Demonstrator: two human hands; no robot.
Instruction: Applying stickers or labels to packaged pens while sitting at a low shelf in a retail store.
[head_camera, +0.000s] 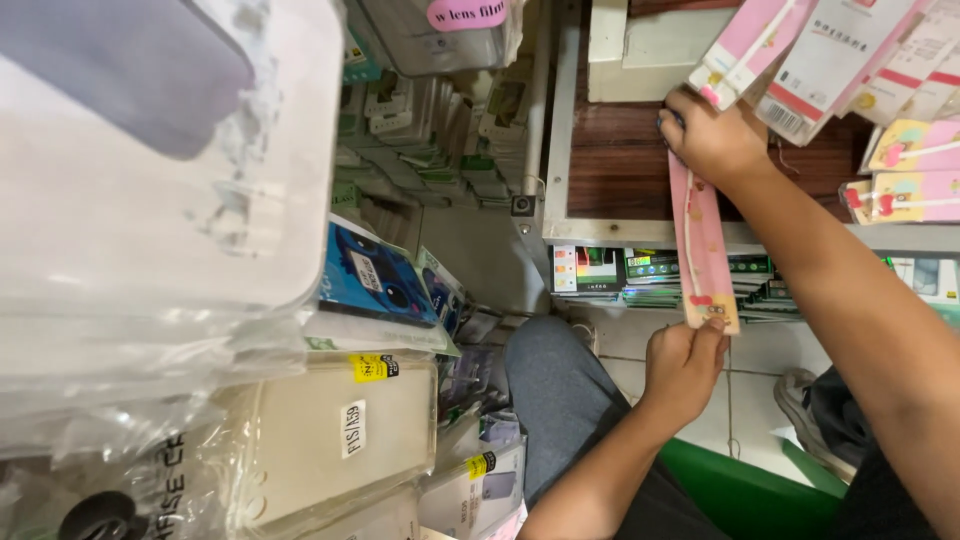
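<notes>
A long, narrow pink package (700, 235) with a cartoon print and a white cord inside is held between both hands. My right hand (712, 135) grips its upper end against the dark wooden board (610, 160). My left hand (684, 365) pinches its lower end with thumb and fingers. Similar pink and white packages (830, 60) hang just above and to the right of my right hand.
Clear plastic phone cases in bags (330, 435) fill the left side, with a blue printed case (375, 275) among them. Stacks of small boxes (640, 275) sit under the metal-framed board. My knee in grey-blue cloth (555, 395), a green seat (750, 495) and tiled floor lie below.
</notes>
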